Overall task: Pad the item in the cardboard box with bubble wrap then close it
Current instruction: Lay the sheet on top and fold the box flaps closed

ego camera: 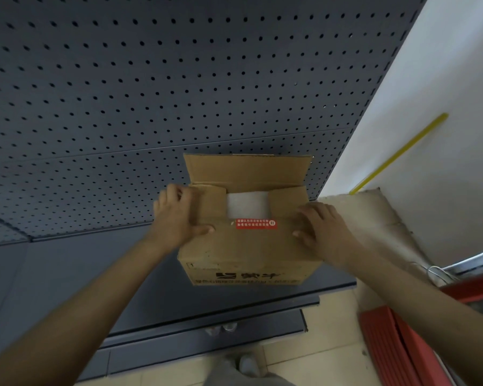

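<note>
Stood on a dark grey shelf (pixel 67 263), close against a perforated grey back panel (pixel 151 79): a brown cardboard box (pixel 246 252), printed lettering on its near side and a red label (pixel 256 223) near the top edge of the folded-down near flap. Was partly closed, with the near flap and both short side flaps folded inward and the far flap (pixel 247 169) standing upright. Showed through the gap left between the flaps a patch of white bubble wrap (pixel 247 207), lying inside the box; could not make out the item beneath it. Lay over the box's left top corner the left hand (pixel 179 215), fingers bent over the left side flap and thumb stretched flat along the near flap, pressing rather than gripping. Rested on the right part of the near flap the right hand (pixel 322 227), fingers spread and nearly straight, palm down, holding nothing. Leaned just right of the box, against a white wall (pixel 444 65), a pale worn board (pixel 379 215); ran slantwise across that wall a yellow strip (pixel 402 151). Lay lower right on a tiled floor (pixel 318 358) some red ribbed panels (pixel 388 344), with a shoe (pixel 248 364) visible at the bottom edge.
</note>
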`<action>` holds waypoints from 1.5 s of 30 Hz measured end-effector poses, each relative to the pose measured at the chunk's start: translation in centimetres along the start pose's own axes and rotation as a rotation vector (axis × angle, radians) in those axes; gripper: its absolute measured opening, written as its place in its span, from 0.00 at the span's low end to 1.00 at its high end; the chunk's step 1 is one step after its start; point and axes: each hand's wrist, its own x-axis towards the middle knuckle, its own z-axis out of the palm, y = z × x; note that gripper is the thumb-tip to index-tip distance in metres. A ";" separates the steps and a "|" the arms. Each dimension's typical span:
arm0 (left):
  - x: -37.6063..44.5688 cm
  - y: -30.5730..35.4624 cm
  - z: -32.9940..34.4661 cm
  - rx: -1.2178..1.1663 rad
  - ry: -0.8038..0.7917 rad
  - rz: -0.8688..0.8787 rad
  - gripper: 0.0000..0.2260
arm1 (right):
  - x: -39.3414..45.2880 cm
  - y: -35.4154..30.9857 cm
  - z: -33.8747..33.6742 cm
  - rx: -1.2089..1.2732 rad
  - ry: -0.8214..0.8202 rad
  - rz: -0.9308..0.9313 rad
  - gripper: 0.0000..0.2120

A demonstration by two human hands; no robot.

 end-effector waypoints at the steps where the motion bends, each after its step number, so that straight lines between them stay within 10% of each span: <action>1: 0.3 0.4 -0.3 0.049 0.009 0.035 0.45 | 0.2 -0.1 0.3 -0.032 0.041 -0.035 0.29; 11: 5.2 4.3 -2.6 0.554 -0.127 0.305 0.70 | 7.6 -2.7 -3.7 -0.459 0.084 -0.173 0.71; 19: 3.2 1.8 -0.8 0.052 -0.417 0.338 0.40 | 5.3 -3.3 -1.3 -0.145 -0.160 -0.146 0.26; 26: 0.6 2.1 2.7 -0.031 -0.359 0.144 0.29 | 2.3 -5.0 3.5 -0.061 -0.088 0.188 0.39; 37: -0.8 5.4 5.3 -0.024 -0.091 -0.178 0.23 | 6.6 -1.5 2.5 -0.069 -0.125 -0.007 0.41; 45: -0.9 6.8 5.7 0.003 -0.100 -0.256 0.21 | 7.3 -1.1 2.3 -0.041 -0.148 -0.005 0.21</action>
